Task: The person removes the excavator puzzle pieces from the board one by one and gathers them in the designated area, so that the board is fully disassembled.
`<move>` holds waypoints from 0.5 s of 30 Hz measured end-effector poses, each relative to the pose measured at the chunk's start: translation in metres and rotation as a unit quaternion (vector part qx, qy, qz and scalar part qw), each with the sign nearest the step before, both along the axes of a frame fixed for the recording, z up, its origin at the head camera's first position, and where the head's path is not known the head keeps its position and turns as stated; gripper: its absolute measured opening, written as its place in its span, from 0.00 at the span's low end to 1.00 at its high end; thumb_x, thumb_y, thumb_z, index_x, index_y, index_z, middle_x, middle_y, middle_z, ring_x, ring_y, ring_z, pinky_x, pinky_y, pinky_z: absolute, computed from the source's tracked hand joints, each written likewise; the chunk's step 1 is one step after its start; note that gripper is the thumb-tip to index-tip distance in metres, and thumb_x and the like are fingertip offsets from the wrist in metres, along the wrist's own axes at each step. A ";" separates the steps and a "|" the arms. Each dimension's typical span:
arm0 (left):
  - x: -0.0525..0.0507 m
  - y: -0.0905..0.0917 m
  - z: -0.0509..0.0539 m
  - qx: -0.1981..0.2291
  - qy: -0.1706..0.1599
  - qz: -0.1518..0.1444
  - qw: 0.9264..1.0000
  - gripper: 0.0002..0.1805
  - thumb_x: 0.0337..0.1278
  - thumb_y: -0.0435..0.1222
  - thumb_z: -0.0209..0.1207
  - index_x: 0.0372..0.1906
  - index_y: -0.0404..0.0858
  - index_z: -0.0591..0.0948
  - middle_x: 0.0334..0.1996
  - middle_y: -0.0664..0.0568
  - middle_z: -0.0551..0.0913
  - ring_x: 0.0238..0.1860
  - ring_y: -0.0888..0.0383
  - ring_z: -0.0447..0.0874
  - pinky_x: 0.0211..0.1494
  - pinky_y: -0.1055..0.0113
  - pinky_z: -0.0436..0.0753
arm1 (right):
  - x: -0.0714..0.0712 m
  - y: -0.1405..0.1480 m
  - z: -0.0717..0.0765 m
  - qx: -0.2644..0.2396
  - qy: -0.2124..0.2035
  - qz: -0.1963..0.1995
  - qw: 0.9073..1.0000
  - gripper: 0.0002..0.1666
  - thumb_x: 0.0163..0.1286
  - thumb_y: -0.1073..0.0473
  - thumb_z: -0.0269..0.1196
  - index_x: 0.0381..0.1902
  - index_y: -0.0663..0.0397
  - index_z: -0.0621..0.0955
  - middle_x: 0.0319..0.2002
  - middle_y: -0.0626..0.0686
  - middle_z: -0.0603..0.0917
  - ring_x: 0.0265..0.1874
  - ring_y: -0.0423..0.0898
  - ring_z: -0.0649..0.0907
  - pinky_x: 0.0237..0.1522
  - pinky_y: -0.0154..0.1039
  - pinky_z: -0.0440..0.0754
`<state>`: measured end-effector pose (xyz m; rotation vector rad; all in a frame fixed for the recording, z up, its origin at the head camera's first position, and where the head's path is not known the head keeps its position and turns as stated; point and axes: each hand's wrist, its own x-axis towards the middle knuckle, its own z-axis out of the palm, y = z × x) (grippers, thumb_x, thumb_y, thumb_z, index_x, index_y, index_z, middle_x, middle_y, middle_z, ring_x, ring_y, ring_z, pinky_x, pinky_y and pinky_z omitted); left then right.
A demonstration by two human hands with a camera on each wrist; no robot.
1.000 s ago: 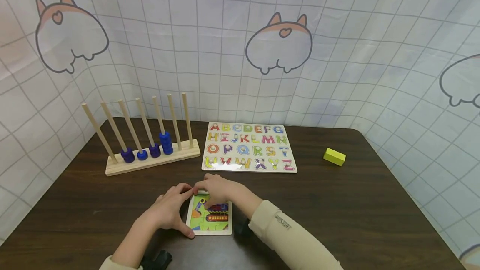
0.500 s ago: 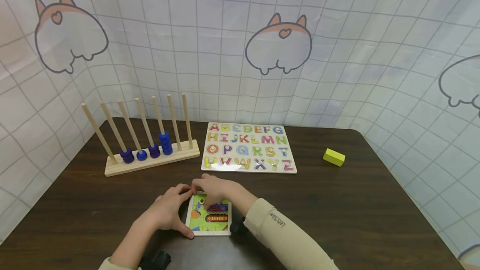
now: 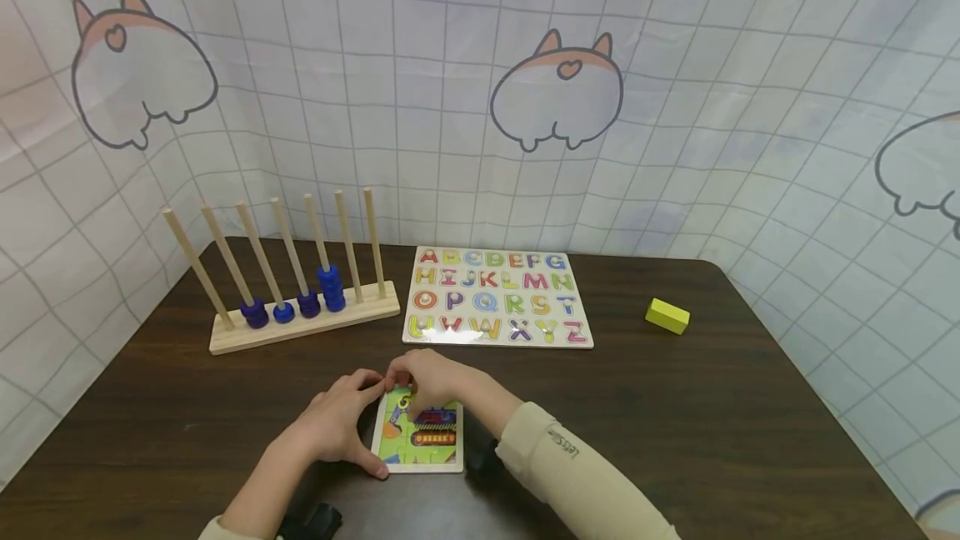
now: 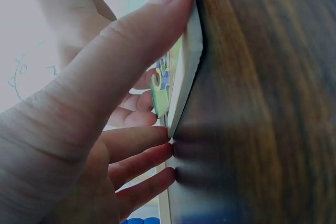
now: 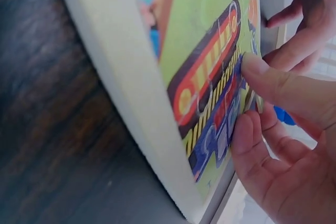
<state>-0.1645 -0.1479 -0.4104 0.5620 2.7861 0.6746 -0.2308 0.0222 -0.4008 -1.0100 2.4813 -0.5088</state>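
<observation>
A small framed jigsaw puzzle [image 3: 431, 468] lies on the table in front of the person, its picture a digger with orange tracks on green. The left hand [image 3: 333, 419] holds the frame's left side, thumb at the near corner and fingertips at the far one. Reaching over the far part of the picture, the right hand [image 3: 431, 379] pinches a puzzle piece [image 4: 159, 90] at the upper left. In the left wrist view that piece stands tilted up from the frame. The right thumb [image 5: 257, 66] and fingers cover part of the picture in the right wrist view.
A wooden peg rack [image 3: 307, 322] with blue and purple rings stands at the back left. Behind the hands lies an alphabet board [image 3: 468, 315]. To the right is a yellow block [image 3: 667, 316]. A patterned curtain [image 3: 450, 107] encloses the dark table [image 3: 637, 415].
Both hands stay almost in place. The puzzle piece under the right fingers has shifted and tilted slightly within the frame.
</observation>
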 end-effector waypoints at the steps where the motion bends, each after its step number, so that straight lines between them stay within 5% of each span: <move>1: 0.000 0.000 0.000 0.000 0.000 0.000 1.000 0.59 0.12 0.59 0.75 0.61 0.34 0.70 0.58 0.46 0.66 0.58 0.45 0.62 0.49 0.41 0.66 | -0.001 0.001 -0.001 -0.006 -0.004 -0.002 1.000 0.20 0.48 0.64 0.73 0.40 0.48 0.79 0.33 0.44 0.75 0.31 0.38 0.73 0.33 0.28 0.72; 15: -0.001 -0.001 -0.003 -0.003 -0.001 -0.005 1.000 0.60 0.13 0.60 0.74 0.63 0.35 0.68 0.59 0.45 0.65 0.58 0.43 0.62 0.49 0.40 0.66 | -0.006 0.007 -0.005 -0.057 -0.030 -0.009 0.998 0.19 0.49 0.62 0.72 0.42 0.54 0.83 0.30 0.43 0.79 0.30 0.37 0.76 0.33 0.25 0.73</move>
